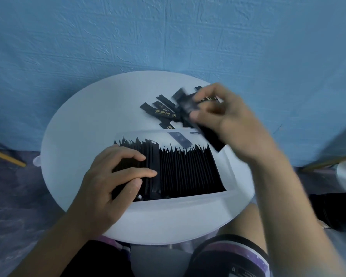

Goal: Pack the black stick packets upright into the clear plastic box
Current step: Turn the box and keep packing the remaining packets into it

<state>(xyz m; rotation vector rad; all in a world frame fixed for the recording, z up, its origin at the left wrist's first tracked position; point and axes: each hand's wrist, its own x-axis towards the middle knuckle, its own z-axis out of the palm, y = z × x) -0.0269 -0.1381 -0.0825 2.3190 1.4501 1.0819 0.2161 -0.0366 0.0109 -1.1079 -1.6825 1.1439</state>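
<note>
Right hand: thumb and fingertips pinch a small bunch of black packets about mid-length. Count unreadable because of motion blur.

Bunch is in the air, slanted, not upright. Its long axis runs diagonally. One end sticks out beyond the fingers, away and to the left. The other passes under the palm toward the person and hangs over the far right corner of the box.

Below and to the left of the grip is the row, already packed in the box. These packets stand on end with jagged tops up, faces stacked side by side along the box's length. The row stops short of the right wall, and that bare strip is the opening nearest the grip.

Judgement: the coming move turns on rotation. The bunch needs tipping from slant to vertical, faces parallel to the row, then lowering at the row's right end.

Further left, the left hand lies flat on the row's left part, fingers straight and pressing, pinching nothing. It is nearer the row but busy bracing it.

Beyond the grip, just left of the bunch's far end, a loose pile lies flat on the table, pointing several ways.
</note>
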